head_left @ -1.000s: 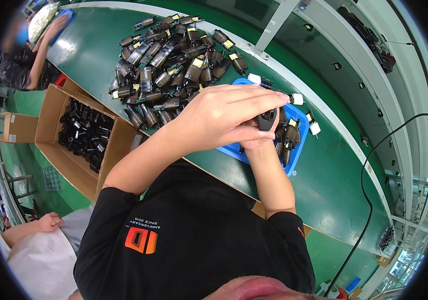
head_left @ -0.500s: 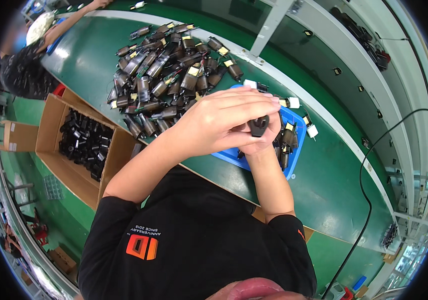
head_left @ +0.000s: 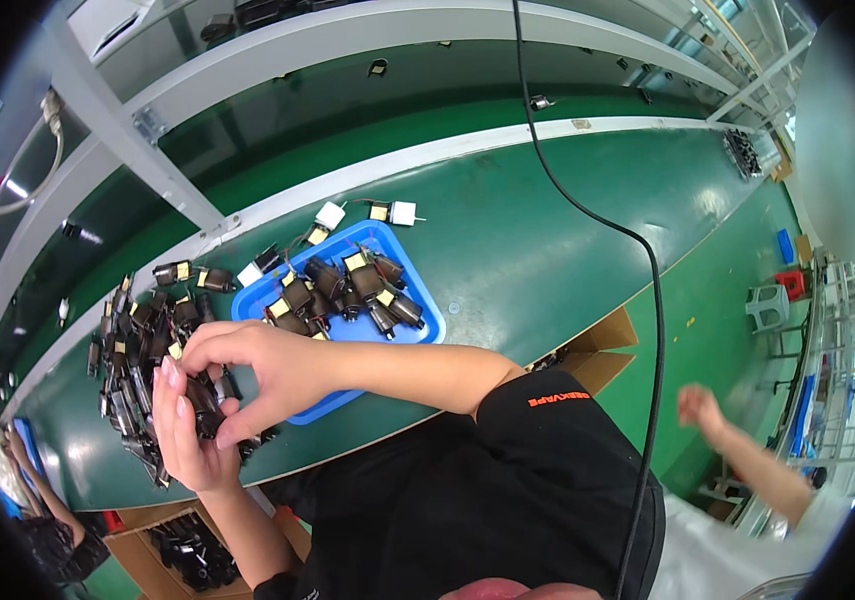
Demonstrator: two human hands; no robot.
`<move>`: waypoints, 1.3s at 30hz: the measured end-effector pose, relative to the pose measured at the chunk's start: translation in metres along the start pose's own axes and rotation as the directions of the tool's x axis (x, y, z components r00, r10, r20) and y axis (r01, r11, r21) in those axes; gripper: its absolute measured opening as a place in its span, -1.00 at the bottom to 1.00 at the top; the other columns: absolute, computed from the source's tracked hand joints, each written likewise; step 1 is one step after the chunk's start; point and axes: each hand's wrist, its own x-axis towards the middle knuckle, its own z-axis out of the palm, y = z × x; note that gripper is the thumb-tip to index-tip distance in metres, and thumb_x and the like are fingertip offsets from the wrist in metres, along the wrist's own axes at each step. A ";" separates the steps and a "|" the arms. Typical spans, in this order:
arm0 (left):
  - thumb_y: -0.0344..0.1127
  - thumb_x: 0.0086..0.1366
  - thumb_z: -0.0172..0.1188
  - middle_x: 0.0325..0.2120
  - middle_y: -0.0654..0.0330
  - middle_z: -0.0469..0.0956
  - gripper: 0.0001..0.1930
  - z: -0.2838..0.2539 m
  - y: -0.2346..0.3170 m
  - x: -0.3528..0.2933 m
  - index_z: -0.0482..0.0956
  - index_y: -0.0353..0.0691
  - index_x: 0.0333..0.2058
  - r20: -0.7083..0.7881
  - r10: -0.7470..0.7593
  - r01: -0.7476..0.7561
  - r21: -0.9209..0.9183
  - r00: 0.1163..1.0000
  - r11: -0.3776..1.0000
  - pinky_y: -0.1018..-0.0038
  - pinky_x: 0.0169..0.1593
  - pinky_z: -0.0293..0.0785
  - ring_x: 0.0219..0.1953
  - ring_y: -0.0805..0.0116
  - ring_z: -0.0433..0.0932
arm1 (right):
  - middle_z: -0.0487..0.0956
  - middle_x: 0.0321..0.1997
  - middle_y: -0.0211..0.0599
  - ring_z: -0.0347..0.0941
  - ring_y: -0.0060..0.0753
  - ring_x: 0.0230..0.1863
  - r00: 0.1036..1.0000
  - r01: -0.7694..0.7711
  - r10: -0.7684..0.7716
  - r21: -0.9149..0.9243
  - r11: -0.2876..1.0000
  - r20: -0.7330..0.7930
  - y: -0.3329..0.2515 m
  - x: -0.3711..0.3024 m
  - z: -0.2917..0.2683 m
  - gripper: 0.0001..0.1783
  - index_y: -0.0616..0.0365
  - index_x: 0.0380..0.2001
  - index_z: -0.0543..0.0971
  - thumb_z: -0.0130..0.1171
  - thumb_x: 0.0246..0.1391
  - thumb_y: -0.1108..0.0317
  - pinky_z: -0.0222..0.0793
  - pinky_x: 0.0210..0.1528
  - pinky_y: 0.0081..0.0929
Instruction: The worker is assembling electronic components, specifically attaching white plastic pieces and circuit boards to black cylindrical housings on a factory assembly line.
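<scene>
Evidently, two-handed handling is the step in hand: the left grip point(head_left: 191, 452) seems clamped on a dark cylindrical part point(head_left: 206, 409), while the right grip point(head_left: 283, 376) curls around it, its closure impossible to tell. Leftward and beyond lies a pile of parts point(head_left: 126, 388); rightward, a blue tray point(head_left: 432, 312) on the counter point(head_left: 523, 240). Any next move calls for steadiness.

A blue rectangular plastic tray point(head_left: 432, 320) sits on the green table point(head_left: 548, 260), dark cylindrical parts point(head_left: 326, 277) inside it. Left of the tray lies a heap of dark cylinders point(head_left: 133, 400); the left hand point(head_left: 185, 440) and right hand point(head_left: 273, 372) are also left of it. Behind it lie white-ended dark pieces point(head_left: 403, 213). Right of it hangs a black cable point(head_left: 657, 300). To its front left, past the table's near edge, stands an open brown cardboard box point(head_left: 133, 563) holding small black parts point(head_left: 193, 552).
</scene>
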 end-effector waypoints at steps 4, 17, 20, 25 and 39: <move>-0.41 0.21 0.24 0.07 -0.13 0.46 -0.43 0.002 -0.004 -0.001 0.30 -0.24 0.19 0.078 0.051 -0.046 -0.065 0.996 0.997 -0.13 0.20 0.27 0.13 -0.22 0.42 | 0.39 -0.11 -0.35 0.45 -0.53 -0.28 0.982 -0.182 0.148 0.363 0.914 0.120 0.005 -0.001 -0.007 -0.38 0.25 -0.03 0.46 0.40 -0.28 0.49 0.41 -0.20 -0.53; 0.19 -0.21 0.55 0.26 -0.15 0.19 0.29 0.006 0.016 0.002 0.01 -0.50 0.31 0.229 -0.586 0.570 -0.650 0.777 0.502 0.28 0.19 0.30 0.19 0.15 0.34 | 0.36 -0.20 -0.36 0.35 -0.53 -0.25 0.993 0.004 0.045 0.412 0.911 -0.108 0.011 -0.011 0.011 -0.32 0.29 -0.04 0.51 0.37 -0.43 0.56 0.34 -0.11 -0.58; 0.28 -0.21 0.50 0.22 -0.14 0.26 0.29 0.007 0.012 0.002 0.04 -0.47 0.31 0.285 -0.593 0.628 -0.578 0.753 0.521 0.24 0.25 0.26 0.22 0.11 0.34 | 0.35 -0.21 -0.38 0.35 -0.54 -0.26 0.992 0.059 -0.010 0.385 0.921 -0.129 0.020 -0.012 0.012 -0.34 0.28 -0.06 0.52 0.36 -0.43 0.57 0.33 -0.11 -0.60; 0.15 -0.11 0.50 0.31 -0.11 0.14 0.21 0.010 0.006 -0.003 0.01 -0.46 0.32 0.289 -0.620 0.636 -0.620 0.729 0.460 0.30 0.24 0.23 0.24 0.16 0.30 | 0.35 -0.21 -0.37 0.41 -0.54 -0.30 0.992 -0.096 0.123 0.394 0.914 -0.043 0.026 -0.007 0.006 -0.37 0.25 -0.05 0.50 0.36 -0.35 0.54 0.36 -0.11 -0.58; -0.33 0.25 0.20 -0.40 -0.03 0.65 -0.80 -0.219 -0.072 -0.244 0.67 -0.38 -0.31 -0.507 -0.551 0.749 0.446 0.663 0.491 0.36 -0.22 0.53 -0.38 0.19 0.59 | 0.56 -0.10 -0.08 0.50 -0.07 -0.03 0.741 -0.643 0.425 -0.730 0.229 -0.520 0.165 0.037 -0.211 -0.61 0.10 -0.16 0.61 0.25 -0.17 0.42 0.45 0.03 -0.24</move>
